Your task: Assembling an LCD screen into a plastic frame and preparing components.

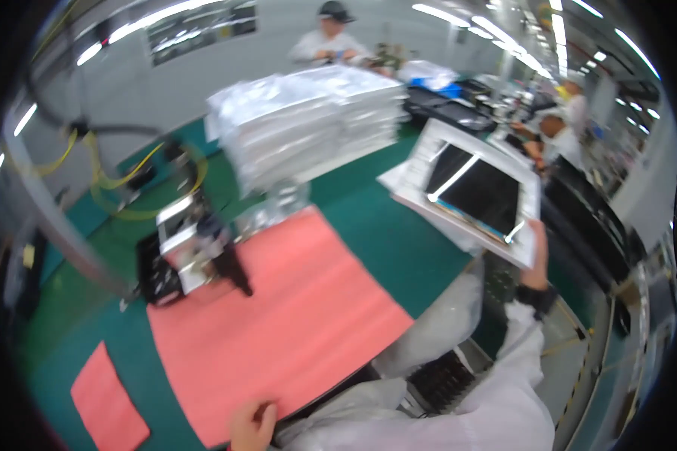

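Observation:
My right hand point(535, 259) is raised at the right and grips the lower corner of a white tray point(530, 197) that carries a dark flat panel point(480, 194). The tray is tilted and held above the green bench point(387, 233). My left hand point(253, 425) rests at the near edge of a large pink foam sheet point(278, 316) spread on the bench. Both arms are in white sleeves.
A tall stack of clear-bagged white trays point(308, 120) stands at the back of the bench. A black and white tool point(192, 252) sits left of the sheet, beside yellow cables point(109, 180). A smaller pink sheet point(107, 402) lies front left. Other people work at the back and right.

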